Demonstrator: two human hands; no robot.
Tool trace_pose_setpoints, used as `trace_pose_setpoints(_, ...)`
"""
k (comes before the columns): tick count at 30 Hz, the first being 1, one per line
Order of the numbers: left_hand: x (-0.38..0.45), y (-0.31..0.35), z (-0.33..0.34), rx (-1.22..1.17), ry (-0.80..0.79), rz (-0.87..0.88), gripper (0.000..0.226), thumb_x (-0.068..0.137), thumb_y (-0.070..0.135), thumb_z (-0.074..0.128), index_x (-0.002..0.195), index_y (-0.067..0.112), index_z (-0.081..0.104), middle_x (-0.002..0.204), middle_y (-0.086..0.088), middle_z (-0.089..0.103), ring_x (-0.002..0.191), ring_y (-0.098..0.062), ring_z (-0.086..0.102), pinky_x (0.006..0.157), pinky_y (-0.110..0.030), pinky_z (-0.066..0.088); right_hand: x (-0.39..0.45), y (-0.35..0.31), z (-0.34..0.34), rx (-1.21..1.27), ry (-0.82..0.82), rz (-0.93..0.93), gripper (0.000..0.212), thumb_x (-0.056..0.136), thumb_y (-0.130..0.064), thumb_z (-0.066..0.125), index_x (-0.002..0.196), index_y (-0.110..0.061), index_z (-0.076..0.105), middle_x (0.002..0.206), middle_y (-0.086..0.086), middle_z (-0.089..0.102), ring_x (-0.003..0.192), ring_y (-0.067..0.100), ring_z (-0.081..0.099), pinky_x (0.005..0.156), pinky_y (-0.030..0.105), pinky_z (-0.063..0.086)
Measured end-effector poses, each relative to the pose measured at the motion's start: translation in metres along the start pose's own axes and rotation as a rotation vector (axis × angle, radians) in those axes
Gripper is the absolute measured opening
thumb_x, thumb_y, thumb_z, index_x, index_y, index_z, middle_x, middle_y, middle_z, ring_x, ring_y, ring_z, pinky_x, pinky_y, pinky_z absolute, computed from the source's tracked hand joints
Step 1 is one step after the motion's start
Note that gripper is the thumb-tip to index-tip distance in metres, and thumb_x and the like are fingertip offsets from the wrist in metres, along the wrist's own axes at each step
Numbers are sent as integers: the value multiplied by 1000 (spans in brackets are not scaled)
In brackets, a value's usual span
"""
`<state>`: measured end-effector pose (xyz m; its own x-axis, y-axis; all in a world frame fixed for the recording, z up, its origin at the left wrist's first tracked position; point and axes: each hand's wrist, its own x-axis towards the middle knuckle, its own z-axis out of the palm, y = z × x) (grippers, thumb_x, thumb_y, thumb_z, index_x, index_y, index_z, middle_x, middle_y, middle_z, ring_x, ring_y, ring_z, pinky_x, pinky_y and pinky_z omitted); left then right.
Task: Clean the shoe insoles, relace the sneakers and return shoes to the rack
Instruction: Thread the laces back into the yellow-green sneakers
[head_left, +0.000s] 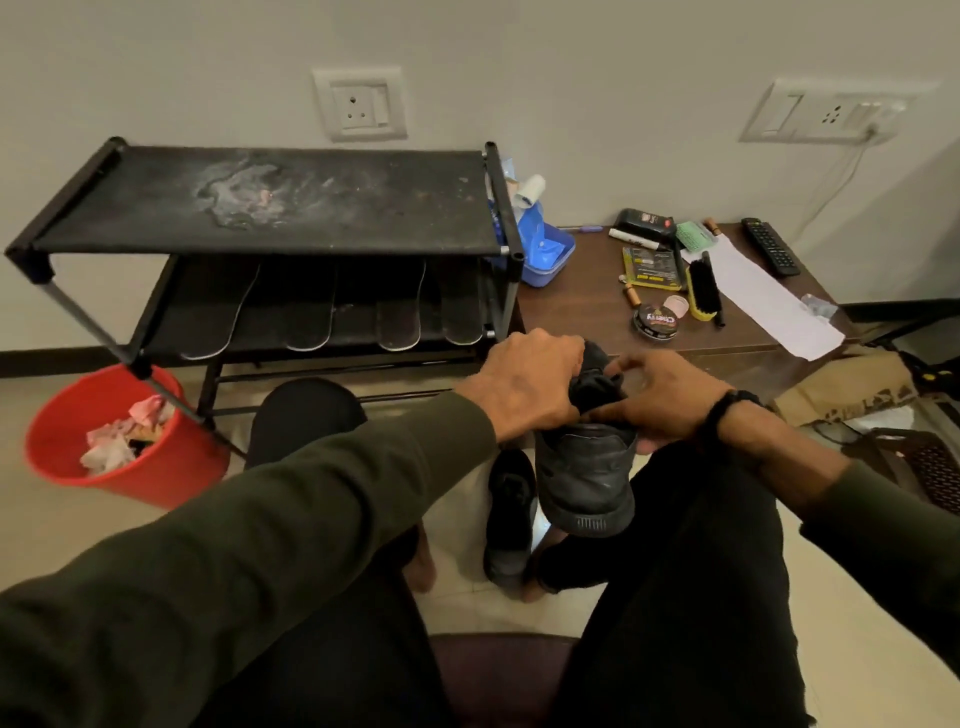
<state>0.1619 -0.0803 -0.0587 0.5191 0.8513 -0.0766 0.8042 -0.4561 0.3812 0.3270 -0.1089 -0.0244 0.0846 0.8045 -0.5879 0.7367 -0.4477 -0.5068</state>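
Note:
A black sneaker (587, 478) is held heel toward me between my knees. My left hand (530, 387) grips its top near the tongue, fingers curled over the opening. My right hand (660, 397) holds the sneaker's right side, with fingers pinching at the tongue area. Whether a lace is between the fingers I cannot tell. A second black sneaker (511, 512) lies on the floor below. Several dark insoles (400, 317) lean in a row on the middle shelf of the black shoe rack (270, 202), whose top shelf is dusty and stained.
A red bucket (171, 470) with crumpled tissues stands left of the rack. A low brown table (587, 301) on the right carries a polish tin (655, 322), a shoe brush (704, 288), a blue tub (550, 254), paper and a remote (770, 247). My chair's seat edge shows below.

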Motion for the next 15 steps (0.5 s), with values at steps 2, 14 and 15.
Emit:
trace_pose_setpoints(2,-18,-6,7,58,-31,-80,43,79,38,76,111,20,54,106,-8,64,95,-32,63,75,-40,49,-1,-2,17,52,-91,9,57,81,-13,83,126,-23,50,89,10,68,45,13,66,40,25,53)
trace_pose_setpoints(14,-36,-123,95,-211,-586,-514,49,94,33,69,137,16,54,123,-5,63,85,-21,61,71,-31,50,142,19,172,-162,-235,75,13,89,-7,65,102,-9,63,79,11,68,56,23,66,42,26,50)
trace_pose_setpoints(15,-35,-127,102,-140,-658,-500,44,94,32,68,133,14,57,122,-4,63,87,-22,57,73,-32,47,153,21,184,-181,-239,87,13,90,-10,65,103,-8,65,88,13,70,62,24,70,43,25,51)
